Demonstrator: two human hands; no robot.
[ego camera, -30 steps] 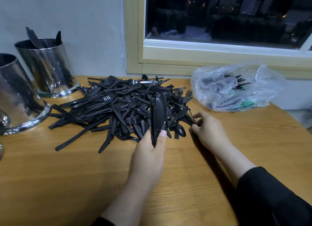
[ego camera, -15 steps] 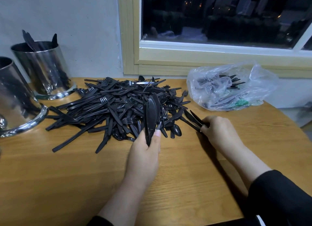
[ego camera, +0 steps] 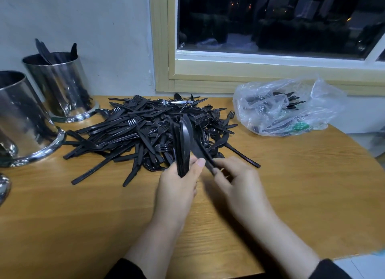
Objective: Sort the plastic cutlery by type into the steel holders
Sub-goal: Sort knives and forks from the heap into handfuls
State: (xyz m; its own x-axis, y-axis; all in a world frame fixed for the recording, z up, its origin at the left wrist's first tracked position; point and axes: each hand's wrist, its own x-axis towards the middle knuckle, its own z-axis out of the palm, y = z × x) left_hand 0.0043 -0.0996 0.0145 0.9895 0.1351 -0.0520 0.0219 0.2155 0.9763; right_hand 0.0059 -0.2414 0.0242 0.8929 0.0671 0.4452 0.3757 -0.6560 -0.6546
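From the head view, a bundle of knives [ego camera: 183, 145] is gripped upright in the left hand [ego camera: 177, 187], while a single knife [ego camera: 201, 151] is pinched in the right hand [ego camera: 239, 182], just beside the bundle. The mixed cutlery pile [ego camera: 145, 132] lies on the surface [ego camera: 83, 226]. Gathering is judged under way; next, the knife should be joined to the bundle, then carried to the steel holders [ego camera: 60, 84].

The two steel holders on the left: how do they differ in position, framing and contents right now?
The far steel holder stands against the wall and is fully in frame; the near steel holder sits closer to the camera and is cut off by the left edge. The far one has black cutlery handles sticking above its rim; nothing shows above the near one's rim. Both are shiny cylinders with flared bases, standing upright on the wooden table.
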